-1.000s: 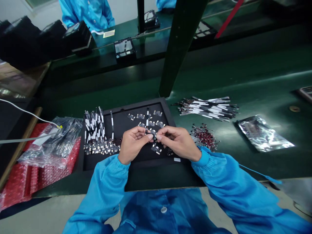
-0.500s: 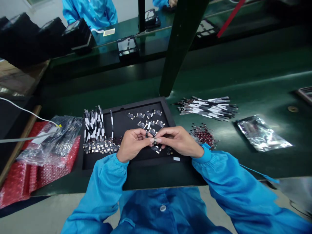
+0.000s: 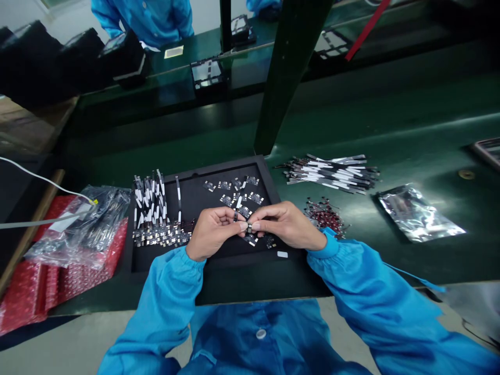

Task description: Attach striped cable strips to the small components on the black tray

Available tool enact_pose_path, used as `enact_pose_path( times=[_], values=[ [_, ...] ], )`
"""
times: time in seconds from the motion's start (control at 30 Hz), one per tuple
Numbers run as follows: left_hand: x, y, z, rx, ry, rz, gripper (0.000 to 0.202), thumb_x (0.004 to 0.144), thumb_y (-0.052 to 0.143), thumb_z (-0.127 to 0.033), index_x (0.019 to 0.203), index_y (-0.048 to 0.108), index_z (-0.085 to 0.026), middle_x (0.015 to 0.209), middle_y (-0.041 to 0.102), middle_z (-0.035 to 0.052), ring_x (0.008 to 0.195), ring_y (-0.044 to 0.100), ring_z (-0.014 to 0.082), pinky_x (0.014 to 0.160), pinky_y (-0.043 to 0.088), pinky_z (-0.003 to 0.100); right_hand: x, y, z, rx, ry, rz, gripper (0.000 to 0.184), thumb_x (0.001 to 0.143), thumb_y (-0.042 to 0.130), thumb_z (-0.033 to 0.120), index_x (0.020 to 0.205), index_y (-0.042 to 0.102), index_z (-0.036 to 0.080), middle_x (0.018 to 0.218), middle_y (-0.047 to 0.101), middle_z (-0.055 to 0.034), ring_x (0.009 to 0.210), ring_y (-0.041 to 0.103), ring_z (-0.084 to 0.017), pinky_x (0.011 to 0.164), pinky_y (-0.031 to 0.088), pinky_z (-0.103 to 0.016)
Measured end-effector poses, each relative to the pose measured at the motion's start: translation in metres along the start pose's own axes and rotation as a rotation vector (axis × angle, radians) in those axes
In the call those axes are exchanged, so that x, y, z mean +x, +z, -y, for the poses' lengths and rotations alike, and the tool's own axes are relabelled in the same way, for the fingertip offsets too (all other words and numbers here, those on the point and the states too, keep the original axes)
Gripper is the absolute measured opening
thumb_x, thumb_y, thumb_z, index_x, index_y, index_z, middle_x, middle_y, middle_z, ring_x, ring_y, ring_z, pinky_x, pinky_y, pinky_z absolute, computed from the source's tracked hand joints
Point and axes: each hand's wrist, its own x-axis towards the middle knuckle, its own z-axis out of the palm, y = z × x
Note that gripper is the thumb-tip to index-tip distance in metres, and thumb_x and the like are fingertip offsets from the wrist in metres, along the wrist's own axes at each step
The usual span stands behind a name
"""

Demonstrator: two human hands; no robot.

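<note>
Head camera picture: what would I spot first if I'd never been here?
You'd see the left hand and right hand pinching a tiny dark part above a black tray. To the right lie black-and-white strips and a shiny silver bag; bright red bubble wrap sits at the left.

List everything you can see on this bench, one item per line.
Tray: one, black, on the green bench.
Small boards: many, black, on the tray.
Flat cables: two bunches, black-and-white, on tray and bench.
Red-tipped parts: one pile, red and dark, right of the tray.
Foil bag: one, silver, far right.
Plastic bags: several, clear and red, left of the tray.
Co-worker: one, blue coat, across the bench.
Small dark piece: one, black, between the fingertips.
Left hand: one, blue sleeve, over the tray.
Right hand: one, blue sleeve, over the tray.
</note>
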Motion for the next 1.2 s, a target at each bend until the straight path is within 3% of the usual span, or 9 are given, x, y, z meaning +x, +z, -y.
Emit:
enact_pose_path(
  times=[0.7, 0.8, 0.93, 1.03, 1.2],
  values=[
    [-0.002, 0.005, -0.001, 0.032, 0.004, -0.012, 0.02, 0.07, 0.085, -0.024, 0.078, 0.072, -0.012, 0.068, 0.071, 0.0034, 0.063, 0.067, 0.013, 0.065, 0.053, 0.023, -0.001, -0.002, 0.001, -0.094, 0.023, 0.007, 0.028, 0.082, 0.076, 0.046, 0.084, 0.079, 0.018, 0.08, 0.077, -0.0059, 0.074, 0.07, -0.02, 0.069, 0.056, -0.03],
    [-0.007, 0.003, -0.009, 0.105, 0.075, -0.026, 0.02, 0.074, 0.081, -0.025, 0.085, 0.071, -0.013, 0.07, 0.069, 0.0024, 0.065, 0.066, 0.0129, 0.066, 0.052, 0.024, -0.003, -0.001, 0.001, -0.083, 0.026, -0.01, 0.028, 0.08, 0.079, 0.043, 0.095, 0.08, 0.019, 0.085, 0.077, -0.0064, 0.08, 0.071, -0.022, 0.071, 0.059, -0.032],
    [-0.028, -0.018, -0.03, 0.279, 0.166, -0.177, 0.041, 0.078, 0.078, -0.026, 0.116, 0.066, -0.017, 0.072, 0.065, -0.0014, 0.068, 0.065, 0.0132, 0.068, 0.05, 0.024, -0.002, 0.001, 0.001, 0.037, 0.024, -0.086, 0.046, 0.078, 0.081, 0.042, 0.119, 0.073, 0.023, 0.11, 0.074, -0.0092, 0.1, 0.07, -0.026, 0.076, 0.064, -0.037],
    [-0.051, -0.046, -0.037, 0.46, 0.146, -0.355, 0.053, 0.08, 0.076, -0.029, 0.129, 0.059, -0.019, 0.069, 0.06, -0.004, 0.064, 0.059, 0.0118, 0.064, 0.046, 0.024, -0.002, 0.002, 0.001, 0.054, 0.051, -0.173, 0.039, 0.08, 0.078, 0.046, 0.111, 0.076, 0.023, 0.122, 0.069, -0.0097, 0.096, 0.07, -0.025, 0.07, 0.066, -0.037],
    [-0.075, -0.082, -0.019, 0.826, 0.057, -0.593, 0.047, 0.084, 0.071, -0.036, 0.125, 0.06, -0.017, 0.062, 0.058, -0.0047, 0.06, 0.055, 0.0141, 0.063, 0.044, 0.027, -0.001, 0.004, 0.002, -0.001, 0.055, -0.214, 0.035, 0.078, 0.079, 0.049, 0.099, 0.078, 0.021, 0.115, 0.068, -0.0085, 0.072, 0.067, -0.016, 0.063, 0.065, -0.034]
  ],
)
